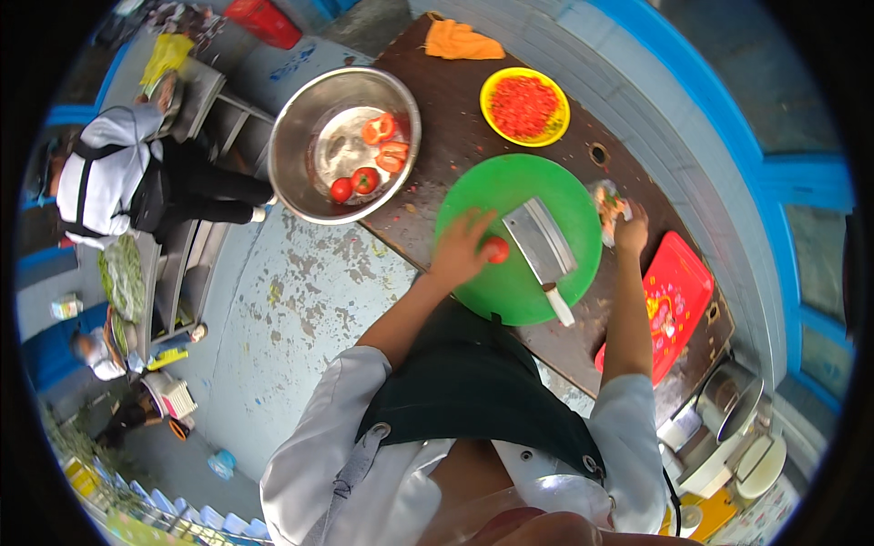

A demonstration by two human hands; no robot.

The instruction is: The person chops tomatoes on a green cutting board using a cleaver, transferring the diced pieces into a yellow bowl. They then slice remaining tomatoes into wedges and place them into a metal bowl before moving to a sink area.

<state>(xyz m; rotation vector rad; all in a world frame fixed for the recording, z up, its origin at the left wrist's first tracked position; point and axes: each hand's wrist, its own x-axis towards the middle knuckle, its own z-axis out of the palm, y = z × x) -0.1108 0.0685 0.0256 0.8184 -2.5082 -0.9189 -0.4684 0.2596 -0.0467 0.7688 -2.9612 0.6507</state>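
Note:
A round green cutting board (471, 194) lies before me on a dark brown table. My left hand (466, 247) is over its left side, fingers spread, with the thumb against a small red tomato (498, 250). To the right of the tomato, a cleaver (539, 239) with a white handle rests flat on the board, its handle towards me. Past the board's right edge, my right hand (632, 231) is at a clear plastic bag (608, 205) of food scraps; its fingertips are blurred, so a grip cannot be made out.
A steel basin (293, 143) at left holds tomatoes and cut pieces. A yellow bowl (486, 102) of chopped red food stands behind the board, near an orange cloth (461, 41). A red tray (683, 273) lies at right. A person (116, 170) bends over a counter far left.

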